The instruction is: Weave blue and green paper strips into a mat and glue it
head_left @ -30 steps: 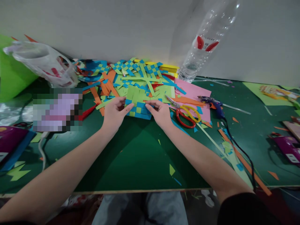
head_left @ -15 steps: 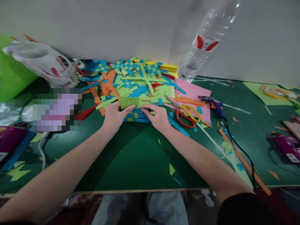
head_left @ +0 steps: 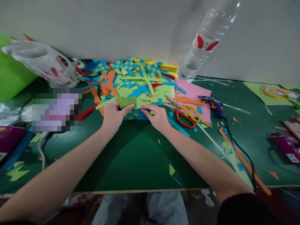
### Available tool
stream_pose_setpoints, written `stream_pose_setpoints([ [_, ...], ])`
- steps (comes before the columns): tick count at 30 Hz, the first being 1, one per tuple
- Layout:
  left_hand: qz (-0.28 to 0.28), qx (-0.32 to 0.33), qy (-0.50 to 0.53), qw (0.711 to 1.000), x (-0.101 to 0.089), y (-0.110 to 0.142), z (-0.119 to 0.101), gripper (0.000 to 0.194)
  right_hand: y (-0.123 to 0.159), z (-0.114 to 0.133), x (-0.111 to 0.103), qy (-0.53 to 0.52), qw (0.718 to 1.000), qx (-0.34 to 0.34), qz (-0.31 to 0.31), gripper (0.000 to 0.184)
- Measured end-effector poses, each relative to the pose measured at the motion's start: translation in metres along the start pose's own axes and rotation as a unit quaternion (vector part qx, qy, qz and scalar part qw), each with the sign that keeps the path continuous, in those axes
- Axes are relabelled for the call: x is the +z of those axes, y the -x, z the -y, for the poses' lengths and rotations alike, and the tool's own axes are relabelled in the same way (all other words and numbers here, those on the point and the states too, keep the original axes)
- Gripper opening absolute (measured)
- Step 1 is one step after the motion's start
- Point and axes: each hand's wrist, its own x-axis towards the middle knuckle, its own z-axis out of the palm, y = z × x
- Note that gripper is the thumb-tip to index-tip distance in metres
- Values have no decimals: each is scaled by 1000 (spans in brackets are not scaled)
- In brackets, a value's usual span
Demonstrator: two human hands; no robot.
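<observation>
Between my hands is a woven piece of blue and green paper strips (head_left: pixel 134 115), partly covered by my fingers. My left hand (head_left: pixel 112 117) is closed on it, the thumb lying along its near side, and green paper strips (head_left: pixel 127 102) stand up above that thumb. My right hand (head_left: pixel 157 116) pinches the right end of the weave with thumb and bent fingers. Just behind lies a heap of loose green and blue strips (head_left: pixel 138 78), some woven into small checkered fish-like shapes. Scissors (head_left: pixel 186 115) with red and yellow handles rest right of my right hand.
A glue gun (head_left: pixel 217 107) with a dark cord lies at the right, near pink paper (head_left: pixel 194 93). A clear plastic bottle (head_left: pixel 206 43) leans by the wall. At the left are a white plastic bag (head_left: pixel 44 62) and a blurred-out device (head_left: pixel 57 112) with a cable. Scraps dot the green table.
The green strips above my left thumb have tilted and shifted slightly left, together with the left hand. My right hand stays almost where it was.
</observation>
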Motion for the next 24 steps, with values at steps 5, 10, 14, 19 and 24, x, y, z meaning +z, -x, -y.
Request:
stream_pose_setpoints([
  [5,-19,14,6,1000,-1,-1,0,24,1,2,1,-20,999,38,-15,23],
  [10,-59,14,20,998,-2,-3,0,27,1,-4,1,-16,996,87,6,38],
  [14,-80,13,3,997,-1,-3,0,27,0,-7,0,1,995,98,17,25],
  [19,-87,18,-5,996,-1,-3,1,25,-1,-6,1,20,995,90,31,21],
  [24,-81,19,-4,997,-1,-3,1,26,0,-3,1,-15,996,81,24,34],
])
